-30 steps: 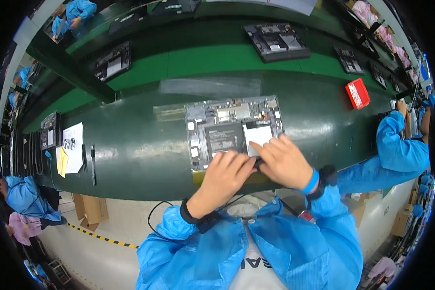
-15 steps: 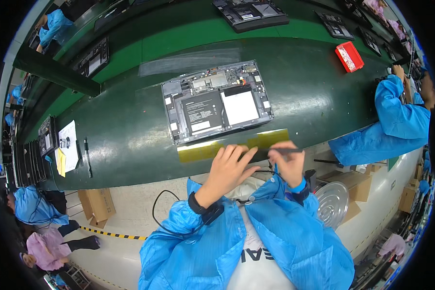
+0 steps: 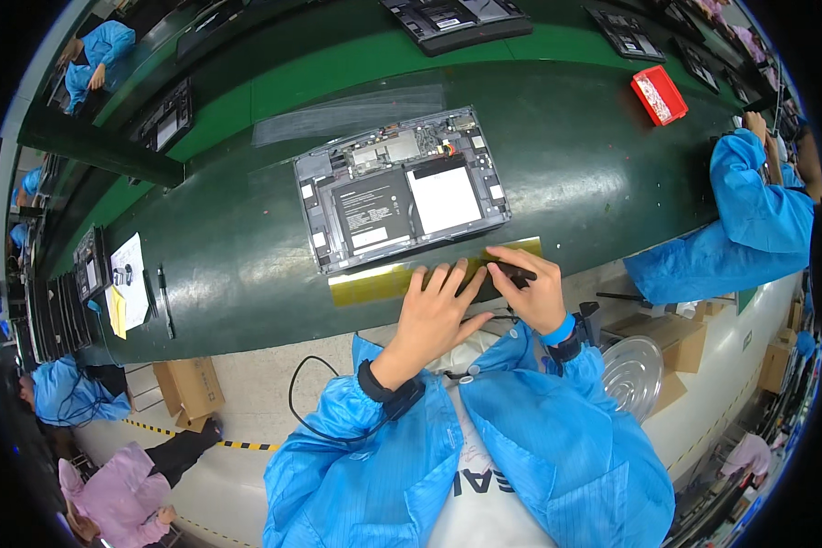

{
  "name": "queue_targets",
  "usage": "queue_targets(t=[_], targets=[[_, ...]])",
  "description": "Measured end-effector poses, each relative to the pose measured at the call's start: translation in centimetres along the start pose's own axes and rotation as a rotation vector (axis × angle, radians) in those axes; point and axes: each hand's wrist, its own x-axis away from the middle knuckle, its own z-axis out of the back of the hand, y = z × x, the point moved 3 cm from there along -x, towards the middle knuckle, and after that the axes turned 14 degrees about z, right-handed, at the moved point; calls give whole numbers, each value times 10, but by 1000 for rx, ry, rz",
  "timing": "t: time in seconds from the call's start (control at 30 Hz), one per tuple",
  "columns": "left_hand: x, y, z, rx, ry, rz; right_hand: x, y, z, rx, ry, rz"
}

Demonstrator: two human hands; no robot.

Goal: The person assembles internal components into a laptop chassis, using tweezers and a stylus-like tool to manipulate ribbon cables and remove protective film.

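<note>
An opened laptop base (image 3: 374, 163), its battery and circuit board exposed, lies on the green table in front of me. Along its near side runs a yellowish see-through film strip (image 3: 365, 287). My left hand (image 3: 434, 315) rests with spread fingers on the strip's near edge, holding nothing. Beside it, my right hand (image 3: 534, 290) grips a short black pen-like tool (image 3: 518, 271), with fingertips at the right part of the strip. The tool's tip is hidden by the fingers, and its exact kind cannot be made out.
A red bin (image 3: 659, 95) of small parts stands at the far right, near a co-worker in a blue sleeve (image 3: 744, 192). On the left lie a paper sheet (image 3: 130, 274), a pen (image 3: 165, 301) and stacked dark panels (image 3: 55, 306). More opened laptop bases (image 3: 457, 23) lie along the back.
My right hand has moved slightly left and forward onto the strip, and its tool has turned. The left hand stays nearly in place. A person in pink at lower left has moved.
</note>
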Motion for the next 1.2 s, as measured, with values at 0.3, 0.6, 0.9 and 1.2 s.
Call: queue_targets(t=[0.3,0.6,0.9,1.2], targets=[[-1,-10,19,56,43,-85,-19,-5,24,-449,238,-108],[-31,-75,82,-76,190,12,-96,-7,4,-169,1,76],[-42,-85,83,-39,99,-67,-110,8,-23,-64,-102,223],[-58,-83,86,24,66,-120,-109,0,-22,23,-93,208]])
